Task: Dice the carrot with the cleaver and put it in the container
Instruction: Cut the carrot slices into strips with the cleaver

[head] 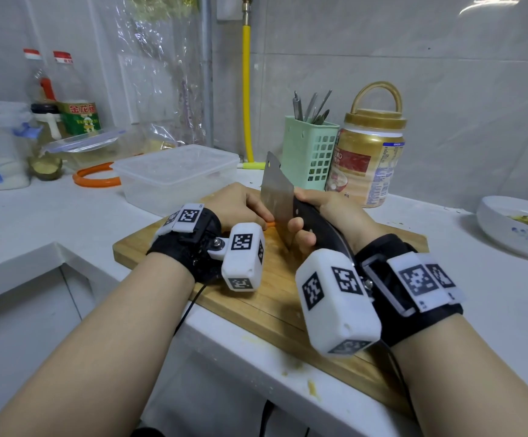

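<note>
Both forearms reach in from the near edge, each wrist strapped with a black band carrying white marker blocks. They lie over a wooden board [275, 298] that sits on the white counter [493, 294].

The right hand [322, 216] has its fingers curled round the dark handle of the cleaver [277, 197], thumb toward the blade. The blade stands upright, edge down toward the board, flat side facing left.

The left hand [234, 203] lies just left of the blade, fingers bent down and bunched together on the carrot [270, 224]. Only a small orange end of the carrot shows, on the board between the left fingers and the blade; whether the edge touches it cannot be told.

Just behind the board, to the left, stands the clear container [174, 175], its inside hard to read through the frosted plastic. An orange ring [95, 181] lies left of it. Behind the board to the right stand a green utensil holder [310, 152] and a gold-lidded jar [370, 159]. A white bowl [515, 228] sits at far right. Bottles and plastic boxes crowd the back left corner. A yellow pipe [247, 89] runs up the tiled wall.
</note>
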